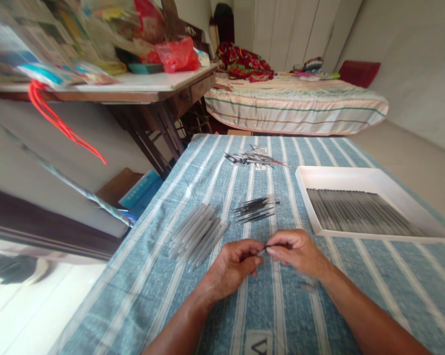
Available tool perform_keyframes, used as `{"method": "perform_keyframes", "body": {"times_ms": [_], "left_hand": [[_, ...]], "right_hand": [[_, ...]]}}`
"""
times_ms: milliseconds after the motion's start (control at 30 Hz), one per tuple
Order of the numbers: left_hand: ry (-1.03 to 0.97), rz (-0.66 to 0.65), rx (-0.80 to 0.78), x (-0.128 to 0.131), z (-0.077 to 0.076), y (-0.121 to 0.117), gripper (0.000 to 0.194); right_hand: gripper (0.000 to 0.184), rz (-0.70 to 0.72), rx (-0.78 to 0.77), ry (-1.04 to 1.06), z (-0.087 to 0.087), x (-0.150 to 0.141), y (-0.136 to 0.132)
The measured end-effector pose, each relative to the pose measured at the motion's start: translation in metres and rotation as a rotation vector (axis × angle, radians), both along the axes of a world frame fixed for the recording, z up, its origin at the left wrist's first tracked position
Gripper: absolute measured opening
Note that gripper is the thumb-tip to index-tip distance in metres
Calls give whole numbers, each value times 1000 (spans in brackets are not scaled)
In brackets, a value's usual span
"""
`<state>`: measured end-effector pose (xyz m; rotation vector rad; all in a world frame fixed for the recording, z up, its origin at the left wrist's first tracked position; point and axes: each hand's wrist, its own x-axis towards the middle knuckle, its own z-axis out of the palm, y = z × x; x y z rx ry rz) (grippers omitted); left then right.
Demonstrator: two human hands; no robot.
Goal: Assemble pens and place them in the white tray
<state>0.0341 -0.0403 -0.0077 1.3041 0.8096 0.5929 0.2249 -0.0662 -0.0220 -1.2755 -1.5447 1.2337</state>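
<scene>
My left hand (238, 261) is closed round a short visible bit of a thin grey tube, perhaps a pen barrel. Fingertips of my right hand (295, 252) pinch a small dark piece (267, 247) against the tube's end; its exact kind is too small to make out. Left of my hands lies a pile of grey translucent tubes (198, 234). Just beyond them is a bundle of slim black rods (255, 209), like pen refills. To the right, a white box (331, 173) holds a row of dark pen-like sticks (359, 212).
A blue striped cloth (148, 276) covers the table. Farther back lies a loose heap of thin dark and clear pieces (254, 158). Dark bits (307, 285) rest near my right wrist. A cluttered desk (148, 86) stands left, a bed (296, 103) behind.
</scene>
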Motion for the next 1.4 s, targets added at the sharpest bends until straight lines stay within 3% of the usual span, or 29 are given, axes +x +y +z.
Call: {"method": "perform_keyframes", "body": {"times_ms": [433,800,967,1233,1400], "left_hand": [[38,-18,18,1,-4,2,14],[71,-99,-45,-1,7,3,13],[73,-106,-16,-1,6,3,11],[96,-58,68,0,-3,0,11],[91,-54,66,1,0,0,14]], "right_hand": [[11,58,23,-56,2,1,1],[12,44,-11,90,-6,1,2],[14,60,-24,62,-5,0,1],[30,91,135,-195,0,-1,0],[17,59,211,-203,2,-1,2]]}}
